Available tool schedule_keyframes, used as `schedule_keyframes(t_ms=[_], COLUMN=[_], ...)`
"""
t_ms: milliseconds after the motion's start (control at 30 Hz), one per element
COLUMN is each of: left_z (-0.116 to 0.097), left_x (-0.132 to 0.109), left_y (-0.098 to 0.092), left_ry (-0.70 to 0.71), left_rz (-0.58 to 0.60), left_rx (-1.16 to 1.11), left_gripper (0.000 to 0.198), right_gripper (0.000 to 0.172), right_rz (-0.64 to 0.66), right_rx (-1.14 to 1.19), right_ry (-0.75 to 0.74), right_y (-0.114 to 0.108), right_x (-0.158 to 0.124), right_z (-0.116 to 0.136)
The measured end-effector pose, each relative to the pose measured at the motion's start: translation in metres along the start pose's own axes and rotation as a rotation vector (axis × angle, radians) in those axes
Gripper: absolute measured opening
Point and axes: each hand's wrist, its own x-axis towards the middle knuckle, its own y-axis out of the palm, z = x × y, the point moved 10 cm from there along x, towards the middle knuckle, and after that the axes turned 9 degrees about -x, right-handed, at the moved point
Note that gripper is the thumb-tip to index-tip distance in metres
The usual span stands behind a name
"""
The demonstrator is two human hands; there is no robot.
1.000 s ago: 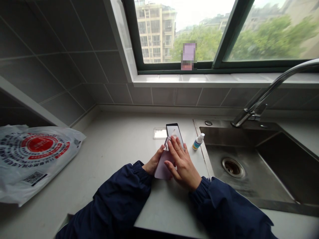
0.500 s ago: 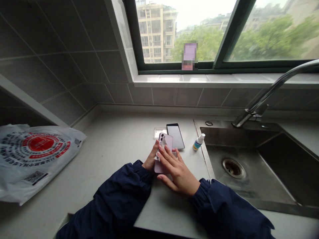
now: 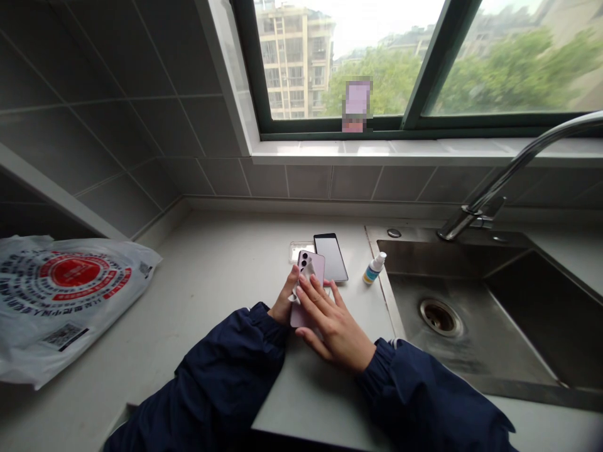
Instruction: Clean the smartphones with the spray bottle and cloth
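A pale purple phone (image 3: 317, 263) is held above the counter in my left hand (image 3: 281, 304), its camera side up and its thumb along the left edge. My right hand (image 3: 338, 328) lies over the phone's back, fingers extended and pressing a thin whitish cloth (image 3: 309, 270) against it. Much of the cloth is hidden under those fingers. Just beyond the phone lie a dark-edged flat device (image 3: 331, 256) with a pale grey face and a clear phone case (image 3: 295, 251). To the right stands a small spray bottle (image 3: 374, 270) with a white top.
A steel sink (image 3: 400, 270) with a chrome faucet (image 3: 475, 204) occupies the right side. On the left, a white plastic bag (image 3: 113, 301) with red and black print rests on the white counter (image 3: 221, 263). Behind are a tiled wall and a window.
My right fingers have shifted very slightly on the phone's back, and more of its camera lenses shows. The phone stays in my left hand.
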Motion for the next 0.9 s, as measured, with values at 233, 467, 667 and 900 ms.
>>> schedule_keyframes(t_ms=[233, 467, 667, 900], left_z=[0.001, -0.007, -0.026, -0.031], left_x=[0.003, 0.003, 0.001, 0.001], left_y=[0.015, 0.004, -0.009, -0.011], left_ry=[0.039, 0.029, 0.149, 0.19], left_rz=[0.111, -0.013, -0.085, -0.115], left_rx=[-0.101, -0.097, -0.032, -0.015], left_gripper=[0.063, 0.072, 0.085, 0.084], right_gripper=[0.066, 0.055, 0.051, 0.041], right_rz=[-0.057, -0.125, -0.095, -0.294], right_rx=[-0.027, 0.062, 0.141, 0.309], right_ry=[0.133, 0.054, -0.116, -0.119], right_y=[-0.002, -0.009, -0.01, -0.021], right_x=[-0.001, -0.001, -0.002, -0.009], right_z=[-0.023, -0.016, 0.012, 0.004])
